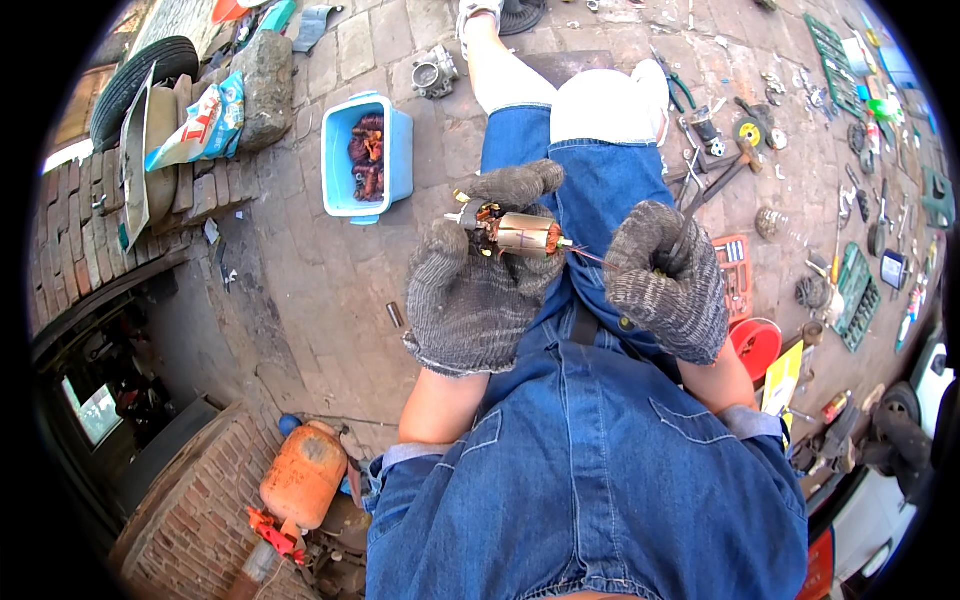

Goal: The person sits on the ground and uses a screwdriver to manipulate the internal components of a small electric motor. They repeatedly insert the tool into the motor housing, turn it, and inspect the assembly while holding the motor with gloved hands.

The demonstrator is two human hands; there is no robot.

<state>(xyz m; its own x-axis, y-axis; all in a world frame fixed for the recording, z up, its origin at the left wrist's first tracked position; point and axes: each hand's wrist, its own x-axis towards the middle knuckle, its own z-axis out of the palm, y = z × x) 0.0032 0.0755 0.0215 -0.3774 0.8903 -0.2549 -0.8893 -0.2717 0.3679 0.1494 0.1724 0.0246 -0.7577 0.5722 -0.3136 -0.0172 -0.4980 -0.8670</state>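
Observation:
In my left hand (478, 290), in a grey knitted glove, lies a motor armature (527, 235) with a metal core, copper windings and a thin shaft. The fingers curl round it from behind and the thumb is at its left end. A thin reddish wire (588, 256) runs from the armature's right end to my right hand (668, 282), gloved alike and closed on the wire. A dark curved piece shows in the right fist; I cannot tell what it is. Both hands are above my lap, over blue denim overalls (590, 430).
A light blue tub (400, 150) holds copper winding scraps to the left. A hammer (735, 170), pliers (680, 90), an orange socket tray (735, 275) and a red bucket (757, 345) lie at the right. An orange gas cylinder (305, 475) stands at the lower left.

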